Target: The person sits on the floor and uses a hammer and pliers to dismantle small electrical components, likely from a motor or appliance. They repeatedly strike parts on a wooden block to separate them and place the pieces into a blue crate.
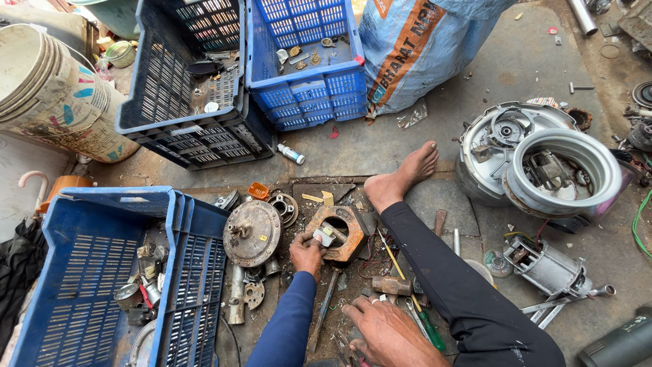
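My left hand is closed on a small grey metal piece and presses it into the round opening of a rusty square motor housing on the ground. My right hand rests flat on the floor near the bottom edge, fingers spread, holding nothing. A hammer lies just above that hand, and a yellow-shafted screwdriver with a green handle crosses beside it. My bare foot and dark trouser leg lie to the right of the housing.
A round rusty end plate lies left of the housing. A blue crate with parts sits at left; two more blue crates stand behind. A mixer base and metal rings lie at right, with a small motor below.
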